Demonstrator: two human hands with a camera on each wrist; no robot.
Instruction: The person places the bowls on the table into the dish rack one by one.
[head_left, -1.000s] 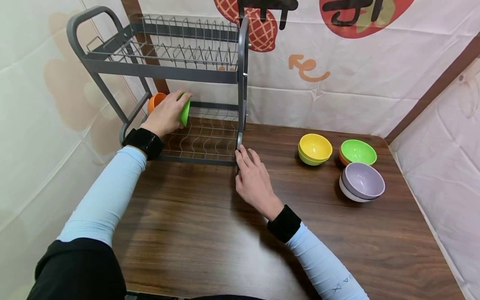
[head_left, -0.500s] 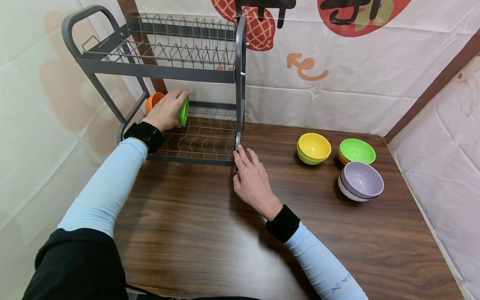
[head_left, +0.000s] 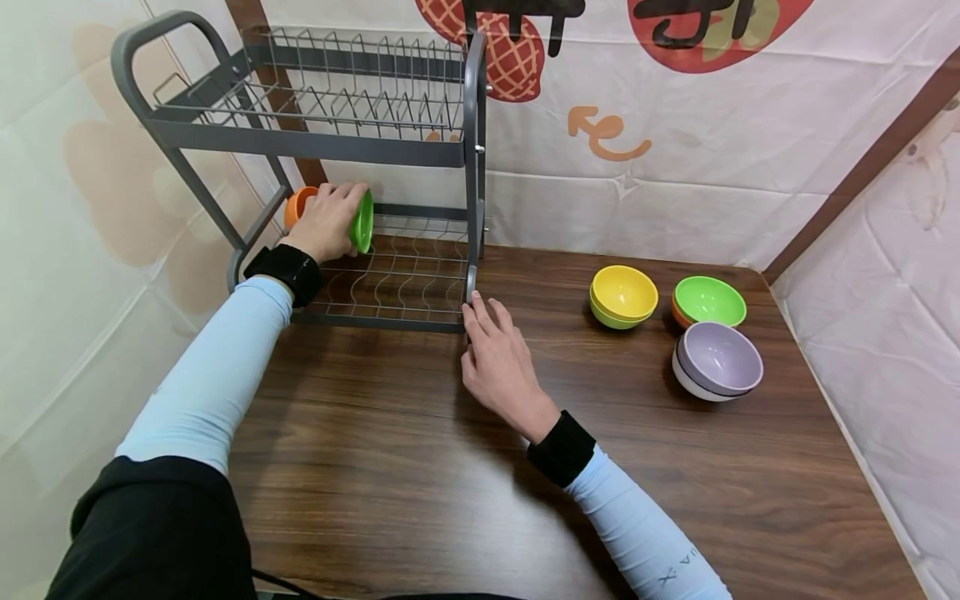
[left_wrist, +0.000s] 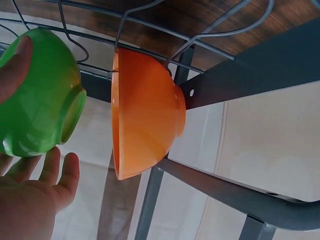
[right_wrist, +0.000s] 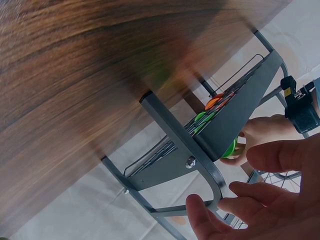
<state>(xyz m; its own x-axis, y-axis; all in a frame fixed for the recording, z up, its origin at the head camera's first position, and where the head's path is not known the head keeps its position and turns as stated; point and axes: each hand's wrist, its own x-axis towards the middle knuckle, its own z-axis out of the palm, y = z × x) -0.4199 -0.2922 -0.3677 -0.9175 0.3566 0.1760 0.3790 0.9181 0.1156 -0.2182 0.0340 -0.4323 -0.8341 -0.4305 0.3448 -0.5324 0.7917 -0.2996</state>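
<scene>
My left hand (head_left: 324, 223) reaches onto the lower tier of a grey two-tier dish rack (head_left: 322, 146) and grips a green bowl (head_left: 363, 223). In the left wrist view the thumb lies on one side of that bowl, the fingers at its other side. The bowl stands on edge, base toward an orange bowl (left_wrist: 145, 115). That orange bowl also stands on edge in the wires at the rack's left end, partly hidden by the left hand in the head view. My right hand (head_left: 501, 362), fingers extended, touches the rack's front right post.
Right of the rack, a yellow bowl (head_left: 624, 290) sits in a green one on the wooden table (head_left: 375, 467). Farther right, a green bowl (head_left: 709, 300) rests in an orange one. Closer in, a purple bowl (head_left: 722, 358) is stacked in a white one. Cloth walls enclose the table.
The green bowl has turned slightly in my left hand, so more of its opening shows. My right hand keeps its place at the rack post. The head view has shifted a little.
</scene>
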